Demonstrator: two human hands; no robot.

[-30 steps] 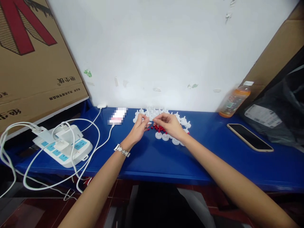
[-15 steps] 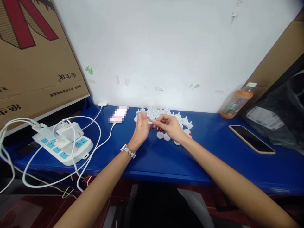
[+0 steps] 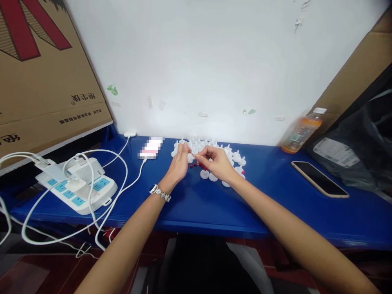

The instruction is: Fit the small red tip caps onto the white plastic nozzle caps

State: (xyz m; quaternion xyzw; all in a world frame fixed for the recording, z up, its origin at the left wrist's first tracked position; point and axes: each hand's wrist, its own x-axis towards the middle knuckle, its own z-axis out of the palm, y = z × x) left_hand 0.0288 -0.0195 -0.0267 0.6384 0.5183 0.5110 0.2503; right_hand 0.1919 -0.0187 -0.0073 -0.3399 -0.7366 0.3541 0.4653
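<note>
My left hand point(image 3: 180, 162) is closed around a translucent white nozzle cap point(image 3: 190, 158), whose wide round base shows beside the fingers. From the right, my right hand point(image 3: 217, 162) pinches with thumb and forefinger at the narrow tip of that cap. What sits between those fingertips is too small to make out. Small red tips point(image 3: 201, 165) lie loose on the table just below the hands. Several more white nozzle caps point(image 3: 204, 174) stand near the right hand, base down, and a larger cluster of nozzle caps point(image 3: 199, 145) spreads behind both hands.
The blue table point(image 3: 196, 204) meets a white wall. At left are a power strip point(image 3: 92, 192) with looped white cables and a pixelated device point(image 3: 151, 148) on a cable. A phone point(image 3: 320, 179), an orange drink bottle point(image 3: 303, 130) and a dark plastic bag point(image 3: 346, 143) are at right.
The cap between the hands has turned, so its round base now shows by the left fingers. More red tips are visible below the hands. The view has shifted slightly.
</note>
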